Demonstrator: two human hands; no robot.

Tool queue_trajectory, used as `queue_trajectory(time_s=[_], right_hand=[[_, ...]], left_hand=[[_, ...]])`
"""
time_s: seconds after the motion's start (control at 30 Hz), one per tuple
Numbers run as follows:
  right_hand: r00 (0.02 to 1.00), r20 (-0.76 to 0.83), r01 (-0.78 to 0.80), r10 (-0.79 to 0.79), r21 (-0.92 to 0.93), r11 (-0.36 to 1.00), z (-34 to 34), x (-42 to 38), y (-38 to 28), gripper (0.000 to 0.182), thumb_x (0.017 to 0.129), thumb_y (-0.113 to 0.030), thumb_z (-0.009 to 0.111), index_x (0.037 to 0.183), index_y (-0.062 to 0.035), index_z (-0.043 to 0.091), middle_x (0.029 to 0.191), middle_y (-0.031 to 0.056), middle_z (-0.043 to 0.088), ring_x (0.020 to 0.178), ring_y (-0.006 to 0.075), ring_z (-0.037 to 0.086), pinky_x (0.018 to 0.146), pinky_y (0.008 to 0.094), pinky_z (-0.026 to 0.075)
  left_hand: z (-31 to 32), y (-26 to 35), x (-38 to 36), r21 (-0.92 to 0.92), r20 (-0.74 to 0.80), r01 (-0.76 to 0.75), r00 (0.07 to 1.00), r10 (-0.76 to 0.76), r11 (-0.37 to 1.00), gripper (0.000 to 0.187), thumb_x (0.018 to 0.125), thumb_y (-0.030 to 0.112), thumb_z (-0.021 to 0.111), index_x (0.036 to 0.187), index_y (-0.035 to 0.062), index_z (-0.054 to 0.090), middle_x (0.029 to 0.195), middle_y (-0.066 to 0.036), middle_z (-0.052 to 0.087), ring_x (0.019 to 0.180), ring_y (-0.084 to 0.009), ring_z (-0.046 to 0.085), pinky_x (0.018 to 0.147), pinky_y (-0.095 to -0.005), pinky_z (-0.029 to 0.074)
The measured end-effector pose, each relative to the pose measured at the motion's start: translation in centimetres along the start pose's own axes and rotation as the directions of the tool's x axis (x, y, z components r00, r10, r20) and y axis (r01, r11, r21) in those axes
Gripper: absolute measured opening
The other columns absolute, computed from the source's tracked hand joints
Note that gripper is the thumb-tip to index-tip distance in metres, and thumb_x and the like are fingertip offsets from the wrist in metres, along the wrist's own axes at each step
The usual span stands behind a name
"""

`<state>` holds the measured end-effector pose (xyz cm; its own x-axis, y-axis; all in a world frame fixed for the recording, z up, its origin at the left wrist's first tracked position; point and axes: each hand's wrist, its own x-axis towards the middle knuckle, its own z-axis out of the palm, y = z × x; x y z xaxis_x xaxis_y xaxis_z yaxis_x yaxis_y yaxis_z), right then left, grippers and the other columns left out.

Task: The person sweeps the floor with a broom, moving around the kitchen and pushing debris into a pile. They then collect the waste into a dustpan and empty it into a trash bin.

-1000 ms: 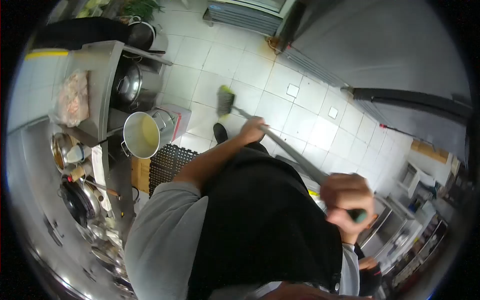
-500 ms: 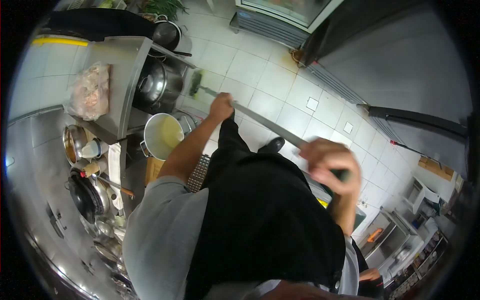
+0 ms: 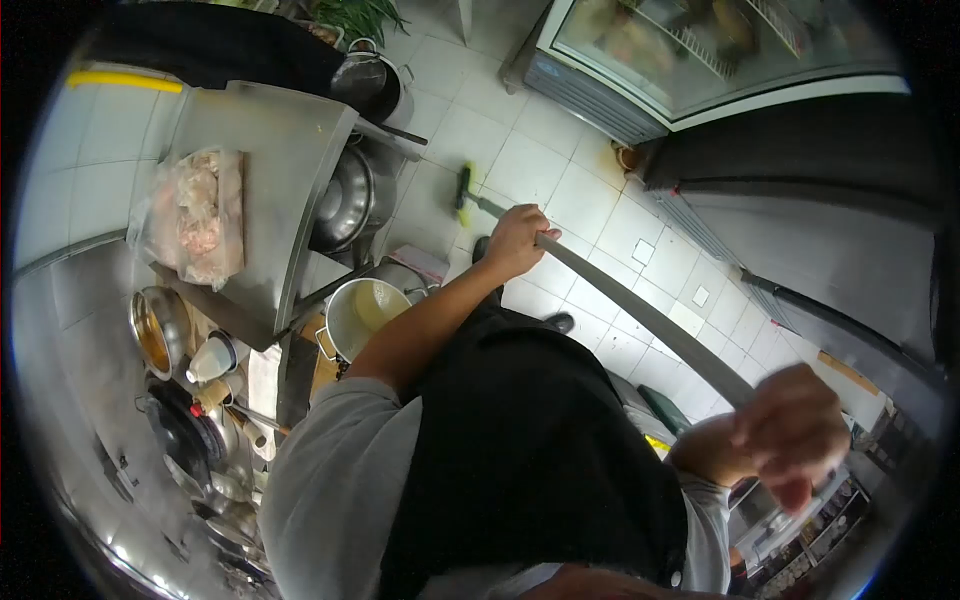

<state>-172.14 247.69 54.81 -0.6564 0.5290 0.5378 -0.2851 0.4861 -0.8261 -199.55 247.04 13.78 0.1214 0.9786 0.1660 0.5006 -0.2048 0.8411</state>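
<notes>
- We place the broom right of the metal pot; its bristle head sits beyond that pot, at the tiled floor.
- Long axis slants from bristles back toward us, rightward.
- Left hand is nearer bristles and pot, fingers clamped on the shaft.
- Right hand, farthest right of the pot, blurs; its fingers look wrapped round the shaft's top.

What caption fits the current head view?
Left hand and right hand hold a broom over a tiled kitchen floor.
</notes>
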Motion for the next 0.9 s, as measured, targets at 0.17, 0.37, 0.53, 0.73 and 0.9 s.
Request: queue_trajectory(time_s=[0.17,0.37,0.53,0.73,0.9], right_hand=[[0.94,-0.232,-0.282,0.25,-0.115,0.953,4.1,3.3,7.4,0.036,0.099,-0.03,0.069,0.074,-0.0054,0.064,0.069,0.007,0.066,0.063,0.0237,0.067,0.055,0.0353,0.054],[0.934,-0.258,-0.257,0.248,-0.002,0.966,2.9,6.1,7.5,0.038,0.101,-0.029,0.069,0.074,-0.0025,0.063,0.061,0.011,0.062,0.058,0.0236,0.066,0.05,0.0401,0.054],[0.994,-0.076,-0.087,0.078,-0.126,0.988,-0.3,8.9,4.2,0.05,0.112,-0.043,0.055,0.084,-0.003,0.066,0.083,0.0089,0.065,0.068,0.0243,0.071,0.053,0.0356,0.061],[0.879,-0.417,-0.284,0.23,-0.07,0.956,2.2,6.9,17.5,0.036,0.107,-0.03,0.064,0.089,0.0006,0.066,0.095,0.0142,0.07,0.089,0.0306,0.071,0.074,0.0417,0.058],[0.916,-0.202,-0.381,0.348,-0.16,0.911,8.7,5.5,36.8,0.01,0.101,-0.01,0.073,0.102,-0.0003,0.073,0.111,0.0196,0.073,0.12,0.0369,0.069,0.107,0.0459,0.053]], left_hand=[[-4.1,-10.2,4.0,0.006,-0.128,0.329,0.937,-0.325,0.944,0.033,0.097,0.027,0.075,0.076,0.0038,0.065,0.087,-0.018,0.068,0.092,-0.0408,0.066,0.081,-0.0499,0.052],[-0.7,-8.5,6.6,0.058,0.152,0.258,0.952,-0.264,0.964,0.041,0.098,0.038,0.073,0.079,0.0026,0.066,0.089,-0.018,0.07,0.094,-0.0408,0.067,0.084,-0.0496,0.053],[-3.2,-4.0,11.4,-0.117,-0.043,0.156,0.986,-0.162,0.981,0.035,0.094,0.03,0.081,0.077,0.0032,0.067,0.085,-0.016,0.067,0.085,-0.0392,0.066,0.079,-0.0483,0.052],[-10.8,-15.5,23.8,0.177,-0.189,0.264,0.955,-0.23,0.948,0.03,0.091,0.034,0.082,0.106,0.0113,0.068,0.125,-0.011,0.068,0.119,-0.0352,0.064,0.1,-0.0449,0.054],[-10.4,-30.7,22.5,0.346,0.057,0.344,0.921,-0.386,0.873,0.063,0.093,0.032,0.078,0.148,0.014,0.054,0.151,-0.019,0.053,0.134,-0.0426,0.057,0.113,-0.0507,0.048]])
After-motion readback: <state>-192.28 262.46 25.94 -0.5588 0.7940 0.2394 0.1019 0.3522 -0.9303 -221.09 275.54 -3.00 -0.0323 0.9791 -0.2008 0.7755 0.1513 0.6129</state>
